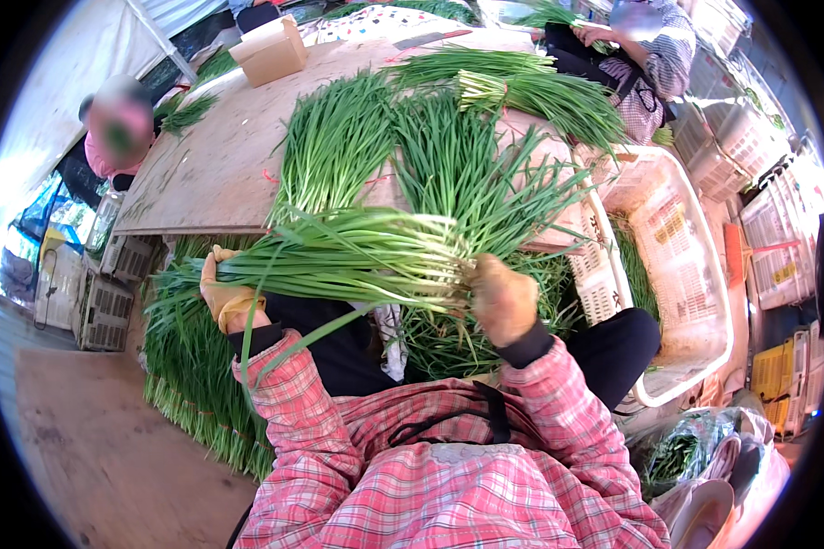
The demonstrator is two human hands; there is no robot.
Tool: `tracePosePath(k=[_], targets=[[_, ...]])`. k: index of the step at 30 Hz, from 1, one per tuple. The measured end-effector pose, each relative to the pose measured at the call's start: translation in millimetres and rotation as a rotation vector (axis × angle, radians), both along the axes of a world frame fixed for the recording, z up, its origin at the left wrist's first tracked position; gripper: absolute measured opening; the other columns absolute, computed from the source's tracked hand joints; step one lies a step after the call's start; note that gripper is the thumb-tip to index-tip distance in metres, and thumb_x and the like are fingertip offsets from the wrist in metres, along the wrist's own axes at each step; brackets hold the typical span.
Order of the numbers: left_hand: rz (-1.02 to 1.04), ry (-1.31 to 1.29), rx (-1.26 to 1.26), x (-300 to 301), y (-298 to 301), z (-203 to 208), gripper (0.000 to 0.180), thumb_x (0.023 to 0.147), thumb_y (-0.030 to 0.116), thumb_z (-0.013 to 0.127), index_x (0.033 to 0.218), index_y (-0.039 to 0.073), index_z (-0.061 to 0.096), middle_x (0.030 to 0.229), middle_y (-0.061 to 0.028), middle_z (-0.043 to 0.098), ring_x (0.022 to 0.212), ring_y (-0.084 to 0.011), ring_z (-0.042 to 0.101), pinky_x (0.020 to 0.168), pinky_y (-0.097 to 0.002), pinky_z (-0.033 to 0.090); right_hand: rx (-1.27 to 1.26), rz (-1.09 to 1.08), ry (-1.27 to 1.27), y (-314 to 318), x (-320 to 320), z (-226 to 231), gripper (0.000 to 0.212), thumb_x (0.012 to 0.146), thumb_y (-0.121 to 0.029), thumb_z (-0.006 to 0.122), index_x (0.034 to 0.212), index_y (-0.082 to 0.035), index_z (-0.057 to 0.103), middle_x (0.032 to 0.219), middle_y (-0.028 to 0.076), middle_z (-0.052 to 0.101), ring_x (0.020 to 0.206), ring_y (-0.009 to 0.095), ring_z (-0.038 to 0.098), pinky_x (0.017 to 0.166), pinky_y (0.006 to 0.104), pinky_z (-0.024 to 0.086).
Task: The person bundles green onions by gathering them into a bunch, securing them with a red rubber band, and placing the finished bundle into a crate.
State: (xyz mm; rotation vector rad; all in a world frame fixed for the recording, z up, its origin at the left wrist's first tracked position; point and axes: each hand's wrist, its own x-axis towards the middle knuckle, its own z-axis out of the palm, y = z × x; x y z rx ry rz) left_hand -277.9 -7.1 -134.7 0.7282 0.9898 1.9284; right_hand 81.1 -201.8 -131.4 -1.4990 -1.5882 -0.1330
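Observation:
My left hand (pixel 226 291), in a tan glove, is wrapped round the leafy part of a loose bunch of garlic chives (pixel 339 261). The bunch lies level above my lap, its pale stem ends pointing right. At those ends is my right hand (pixel 505 300), gloved too and slightly blurred; its fingers look curled in, and what they pinch is hidden. Just beyond, a pile of chives (pixel 334 146) and a second pile (pixel 444 169) lie on the wooden table (pixel 211 165).
A white plastic crate (pixel 682 274) stands at my right, with greens inside. Stacked bundles of chives (pixel 192 366) rise at my left. A cardboard box (pixel 270 53) sits at the table's far side. One person (pixel 119 137) is at far left, another (pixel 650 64) at far right.

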Motion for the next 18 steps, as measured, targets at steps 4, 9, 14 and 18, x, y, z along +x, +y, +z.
tracePosePath(k=[4,9,14,18], targets=[[-0.022,-0.158,0.063,-10,0,10,0.014,0.089,0.011,0.051,0.096,0.000,0.056,0.073,-0.0055,0.056,0.064,-0.0155,0.054,0.068,-0.0286,0.048,-0.392,-0.256,0.197,-39,73,-38,0.012,0.081,-0.009,0.065,0.092,-0.006,0.062,0.079,0.011,0.066,0.065,0.027,0.064,0.056,0.0352,0.051],[-0.105,-0.139,0.063,-2,6,-3,0.017,0.089,0.012,0.051,0.100,0.000,0.056,0.072,-0.0043,0.054,0.063,-0.0152,0.053,0.066,-0.0277,0.047,-0.116,0.105,0.019,-38,16,16,0.079,0.064,-0.030,0.082,0.129,-0.003,0.045,0.129,0.023,0.048,0.110,0.039,0.052,0.094,0.0449,0.042],[-0.266,-0.572,-0.038,47,-13,40,0.013,0.088,0.014,0.051,0.091,0.003,0.057,0.068,-0.0027,0.052,0.061,-0.0143,0.051,0.064,-0.0267,0.046,-0.387,0.113,-0.232,1,-36,-3,0.028,0.082,-0.023,0.063,0.097,-0.002,0.055,0.066,0.012,0.058,0.057,0.031,0.059,0.047,0.0419,0.044],[-0.238,-0.273,-0.041,53,-20,48,0.016,0.091,0.016,0.047,0.079,0.006,0.053,0.063,-0.0026,0.049,0.060,-0.0155,0.049,0.066,-0.0282,0.045,-0.245,0.147,-0.125,-35,-19,2,0.018,0.076,-0.009,0.064,0.092,-0.002,0.057,0.067,0.013,0.059,0.060,0.031,0.061,0.049,0.0404,0.046]])
